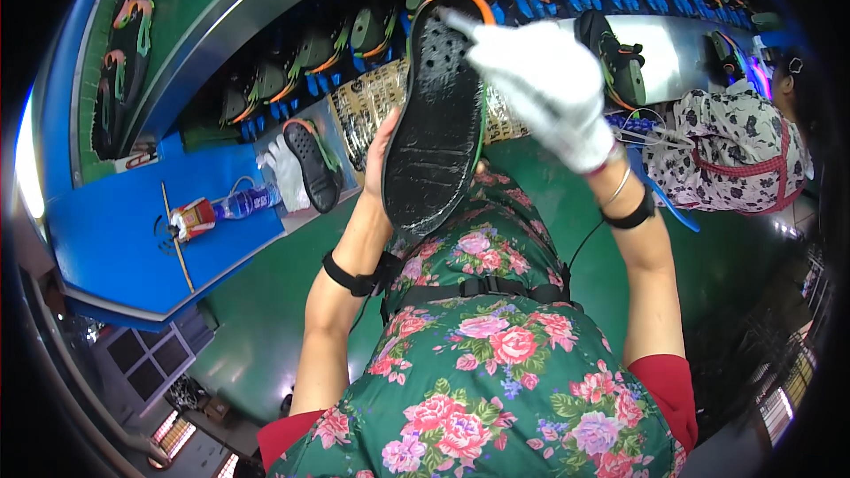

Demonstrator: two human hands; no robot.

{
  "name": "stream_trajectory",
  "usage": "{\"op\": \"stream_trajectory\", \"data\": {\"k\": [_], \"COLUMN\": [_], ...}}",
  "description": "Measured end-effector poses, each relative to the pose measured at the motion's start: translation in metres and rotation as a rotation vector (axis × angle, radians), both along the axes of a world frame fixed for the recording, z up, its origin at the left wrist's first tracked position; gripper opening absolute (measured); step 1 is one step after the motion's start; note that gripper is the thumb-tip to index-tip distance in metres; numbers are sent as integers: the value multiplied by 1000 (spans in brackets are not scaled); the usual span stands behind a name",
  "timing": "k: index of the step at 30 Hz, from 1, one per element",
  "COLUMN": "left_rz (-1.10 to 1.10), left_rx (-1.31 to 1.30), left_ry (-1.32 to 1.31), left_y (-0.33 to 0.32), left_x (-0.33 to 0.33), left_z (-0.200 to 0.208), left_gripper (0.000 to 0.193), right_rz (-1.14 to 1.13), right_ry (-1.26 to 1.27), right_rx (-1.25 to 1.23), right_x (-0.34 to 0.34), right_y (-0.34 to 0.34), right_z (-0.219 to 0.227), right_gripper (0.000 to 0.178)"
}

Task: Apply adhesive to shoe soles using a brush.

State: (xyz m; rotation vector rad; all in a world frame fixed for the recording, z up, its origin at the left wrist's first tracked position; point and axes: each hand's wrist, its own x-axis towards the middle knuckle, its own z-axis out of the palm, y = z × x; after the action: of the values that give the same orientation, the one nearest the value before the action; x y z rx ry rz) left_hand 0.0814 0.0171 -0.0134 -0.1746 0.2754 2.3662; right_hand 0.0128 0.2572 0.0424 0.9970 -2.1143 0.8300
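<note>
A black shoe sole (434,137) is held up in front of me, its inner face toward me, with small holes at the far end and an orange and green rim. My bare left hand (381,158) is closed round its left edge. My right hand (551,88), in a white glove smeared by motion, is closed on a pale, thin, brush-like tool (457,23). The tool's tip is over the holed end of the sole; whether it touches cannot be made out. Part of the sole's surface has a wet shine.
Behind the sole runs a line of shoes (370,31) on blue holders. At left, a blue table (115,230) bears a plastic bottle (246,202) and a red box (193,218). Another sole (312,166) lies beside white gloves (283,168). A co-worker (722,150) is at right.
</note>
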Motion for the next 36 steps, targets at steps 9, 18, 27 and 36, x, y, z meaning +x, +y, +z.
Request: {"op": "stream_trajectory", "data": {"k": [9,18,27,36], "left_rz": [145,216,113,826], "left_rx": [83,225,197,151], "left_ry": [-21,264,586,80], "left_y": [-34,-60,-103,-197], "left_x": [13,15,-9,-146], "left_z": [15,56,106,126], "left_gripper": [97,89,104,93], "right_rz": [648,242,178,193], "right_ry": [-1113,-1379,-1406,-1406], "right_rx": [-956,-1560,-1579,-1392], "right_x": [83,101,103,95], "right_y": [-13,14,1,-35], "right_z": [11,-54,-73,-86], "right_gripper": [19,24,24,26]}}
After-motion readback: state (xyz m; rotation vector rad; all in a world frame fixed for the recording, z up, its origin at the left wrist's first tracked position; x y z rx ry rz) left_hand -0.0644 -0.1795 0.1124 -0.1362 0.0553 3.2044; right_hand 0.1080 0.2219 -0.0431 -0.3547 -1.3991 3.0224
